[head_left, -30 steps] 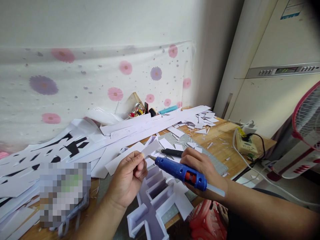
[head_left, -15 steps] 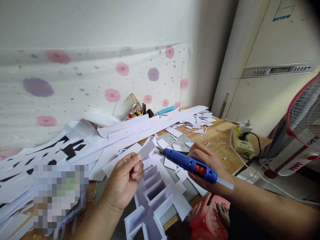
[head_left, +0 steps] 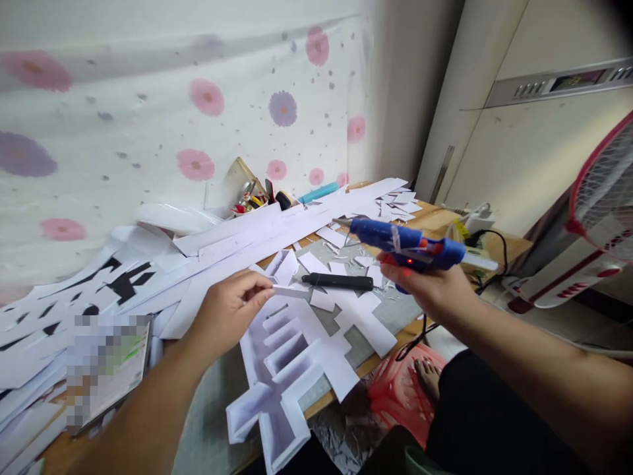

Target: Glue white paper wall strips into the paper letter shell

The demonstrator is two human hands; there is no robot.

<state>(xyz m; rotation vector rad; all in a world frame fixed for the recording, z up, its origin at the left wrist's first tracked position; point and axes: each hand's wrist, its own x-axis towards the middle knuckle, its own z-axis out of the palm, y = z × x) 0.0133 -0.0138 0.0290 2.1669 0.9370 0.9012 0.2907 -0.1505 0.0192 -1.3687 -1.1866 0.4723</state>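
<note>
My left hand [head_left: 232, 307] pinches a small white strip of board [head_left: 291, 291] by its left end, just above a white model [head_left: 291, 356] made of upright board walls. In my right hand [head_left: 430, 287] is a blue hot glue gun [head_left: 386, 237], its nozzle pointing left and raised over the table. A clear glue stick [head_left: 479, 262] sticks out of its back, and a small red light shows on it. Between the hands, a black utility knife [head_left: 339, 282] lies on white board pieces.
A grey cutting mat [head_left: 319, 249] carries board scraps. Cut white sheets [head_left: 113, 277] are piled at left, with a tool container [head_left: 252, 198] behind. A power strip [head_left: 477, 254] sits at the right table edge beside a fan [head_left: 606, 198]. A red plastic stool [head_left: 400, 386] stands below.
The glue gun has moved up and right, away from the strip, and turned upright. My left hand has turned the strip edge-on over the model. The view has tilted down.
</note>
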